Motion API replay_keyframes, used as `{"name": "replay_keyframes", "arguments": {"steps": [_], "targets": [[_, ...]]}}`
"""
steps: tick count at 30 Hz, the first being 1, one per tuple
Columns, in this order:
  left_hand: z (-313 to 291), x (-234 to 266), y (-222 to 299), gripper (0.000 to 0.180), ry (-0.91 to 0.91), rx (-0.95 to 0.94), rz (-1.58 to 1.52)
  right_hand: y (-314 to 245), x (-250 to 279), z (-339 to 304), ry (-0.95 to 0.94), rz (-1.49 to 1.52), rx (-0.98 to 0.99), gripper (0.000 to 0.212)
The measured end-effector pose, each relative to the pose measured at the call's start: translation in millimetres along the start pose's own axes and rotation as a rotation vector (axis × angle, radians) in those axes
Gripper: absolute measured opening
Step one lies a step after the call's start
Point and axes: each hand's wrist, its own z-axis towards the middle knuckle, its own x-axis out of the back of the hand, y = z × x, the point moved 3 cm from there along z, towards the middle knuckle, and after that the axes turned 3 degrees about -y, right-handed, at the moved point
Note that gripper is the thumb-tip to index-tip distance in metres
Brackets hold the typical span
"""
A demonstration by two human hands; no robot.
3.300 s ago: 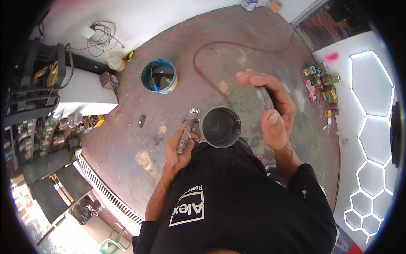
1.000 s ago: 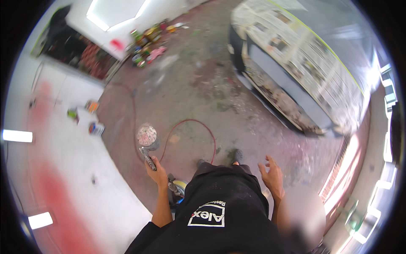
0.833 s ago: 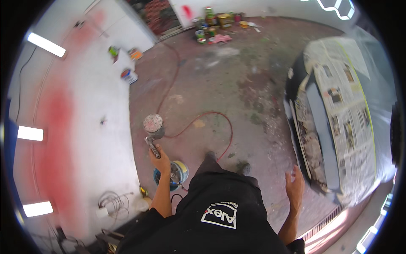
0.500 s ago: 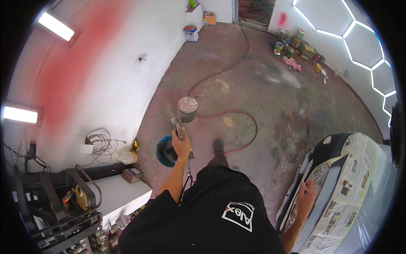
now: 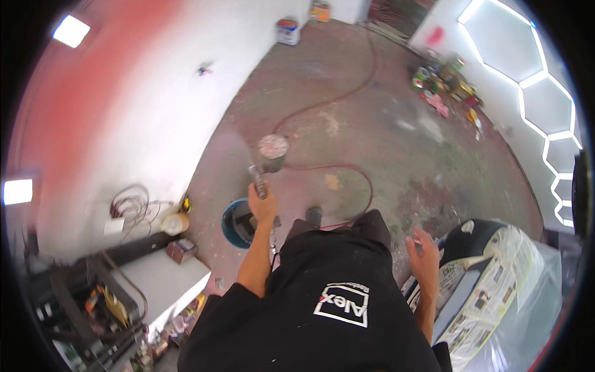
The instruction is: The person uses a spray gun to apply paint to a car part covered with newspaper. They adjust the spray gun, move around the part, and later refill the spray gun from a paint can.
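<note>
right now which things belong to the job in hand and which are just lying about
In hand: left hand gripping grey metal spray gun with round cup; red air hose; paper-masked car by right hand.
Lying about: blue bucket; paint cans by wall; coiled wire.

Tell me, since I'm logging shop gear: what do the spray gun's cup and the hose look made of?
The spray gun's cup looks like dull grey metal, its lid paint-speckled. The hose looks like flexible red rubber or plastic, since it curls loosely across the floor.
</note>
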Motion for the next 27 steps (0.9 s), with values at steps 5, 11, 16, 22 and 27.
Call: {"name": "replay_keyframes", "arguments": {"steps": [5,11,16,22,27], "targets": [[25.0,-24.6,5.8,0.03,0.081,-0.009,-0.085,-18.9,11.6,94.7,-0.029,0.128,-0.002,0.04],[62.5,-73.0,23.3,0.053,0.007,0.067,-0.045,-72.2,18.6,249.2,-0.152,0.353,0.205,0.04],[79.8,-140.4,88.1,0.058,0.057,0.031,0.037,-75.0,-12.2,396.8,-0.222,0.276,0.578,0.048],[111.1,-215.4,197.1,0.06,-0.023,0.074,0.075,-10.4,19.9,538.6,-0.281,0.362,0.478,0.047],[146.2,-282.3,263.4,0.055,0.081,0.173,-0.002,142.0,85.2,571.3,-0.32,0.201,0.102,0.045]]}}
